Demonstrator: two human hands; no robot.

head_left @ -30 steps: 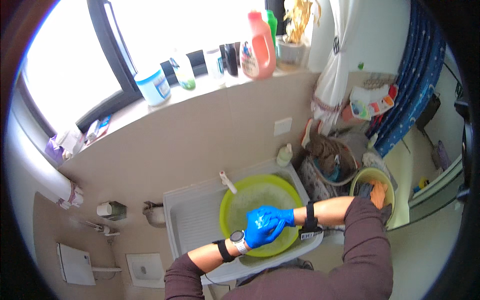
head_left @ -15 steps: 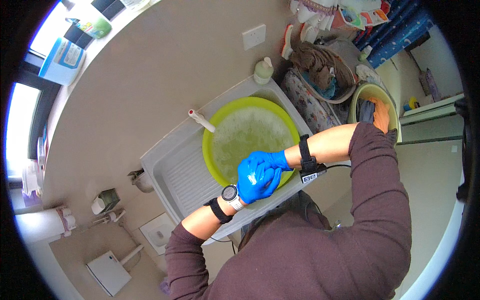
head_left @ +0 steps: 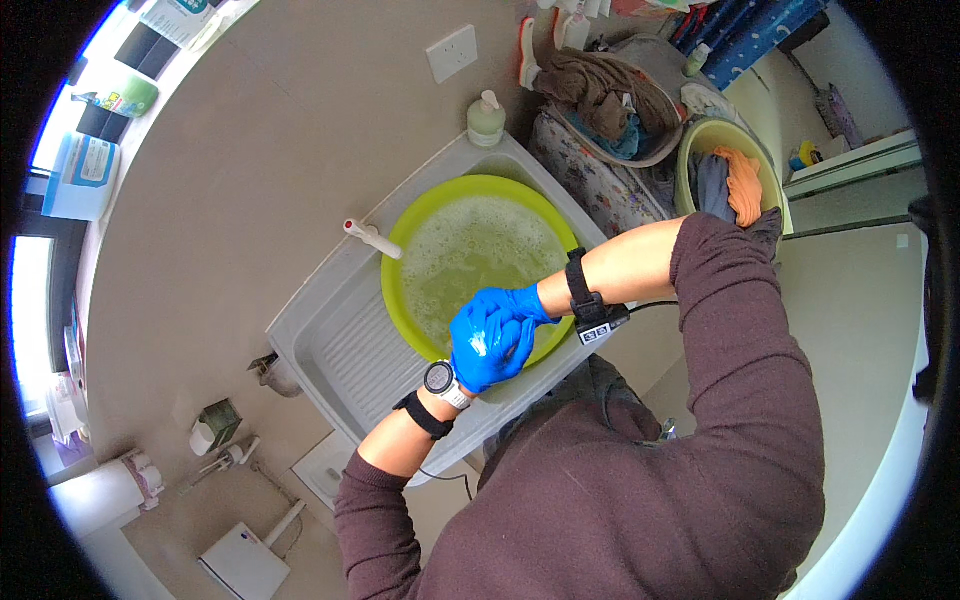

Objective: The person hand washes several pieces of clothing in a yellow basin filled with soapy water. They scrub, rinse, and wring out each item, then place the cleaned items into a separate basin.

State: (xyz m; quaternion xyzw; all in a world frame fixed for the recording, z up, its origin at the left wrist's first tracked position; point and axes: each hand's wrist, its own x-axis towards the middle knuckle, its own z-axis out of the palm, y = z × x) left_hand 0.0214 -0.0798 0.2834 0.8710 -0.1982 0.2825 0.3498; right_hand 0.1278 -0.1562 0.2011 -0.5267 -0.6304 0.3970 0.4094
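My left hand [head_left: 487, 346], in a wet, shiny blue rubber glove, is closed round my right hand at the near rim of a lime-green basin [head_left: 394, 285]. The right hand [head_left: 522, 302] wears the same kind of glove. Its fingers are mostly hidden behind the left, and I see no other object between the two. Cloudy water with white suds [head_left: 478, 240] fills the basin. A watch [head_left: 440, 378] and a black strap sit on my left wrist. Another strap, with a small black device [head_left: 600, 325], is round my right forearm.
The basin stands in a grey sink with a ribbed washboard [head_left: 350, 320]. A white tap [head_left: 372, 239] reaches over its rim. A pump bottle [head_left: 486, 120] stands at the sink's far corner. To the right are a tub of dark clothes [head_left: 600, 95] and a pale bucket [head_left: 686, 180] with clothes.
The view has shifted, so the sink and basin sit slightly further left and higher. My hands stay clasped together over the basin's near rim.
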